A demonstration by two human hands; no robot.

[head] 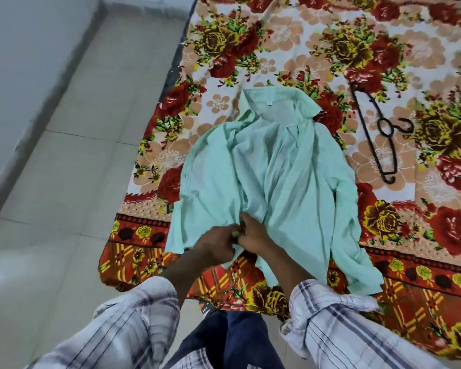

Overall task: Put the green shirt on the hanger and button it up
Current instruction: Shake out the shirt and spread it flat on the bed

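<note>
The light green shirt (272, 166) lies spread and rumpled on a floral blanket, collar pointing away from me. My left hand (215, 243) and my right hand (256, 233) meet at the shirt's near front edge, both pinching the fabric there. What sits between the fingers is hidden. A black hanger (381, 134) lies flat on the blanket to the right of the shirt, apart from it, its hook pointing right.
The red and orange floral blanket (330, 49) covers the floor ahead and right. Pale floor tiles (72, 161) lie to the left, with a wall base along the far left. My plaid sleeves and dark trousers fill the bottom of the view.
</note>
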